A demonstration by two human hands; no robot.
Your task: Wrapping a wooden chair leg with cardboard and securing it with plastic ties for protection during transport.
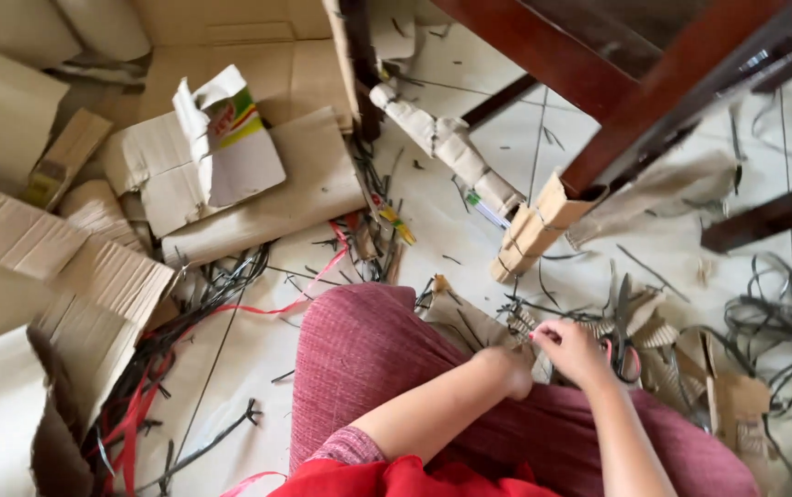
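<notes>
Clearly, a good deal of cutting shows on the floor [470, 221]: thin dark strips [764, 322] lie tangled at three o'clock, more strips mixed with red straps [138, 405] at eight o'clock, and torn cardboard sheets [258, 198] pile up from nine to eleven o'clock. A folded cardboard bundle [534, 225] leans near a chair leg [640, 120] at one o'clock, and a crumpled cardboard roll [447, 143] lies just above it. As a judgement, the work looks well under way, with plenty of uncut cardboard left on the left side.

Both hands sit close together at about five o'clock, over a knee in red cloth [368, 350]. The left hand [505, 368] is curled into a fist against a cardboard piece [465, 322] that lies on the knee; it seems to pin or pinch the piece, though the fingers are turned away. The right hand [573, 350] is also closed, its fingertips pinched at the edge of the same piece, touching the left.

What the right hand pinches is too small to make out. A pink loop [631, 359] just beside it, at its three o'clock, may be a scissors handle, but the blades are hidden. The person's arms are cut off by the bottom edge, and the chair is cropped at the top.
</notes>
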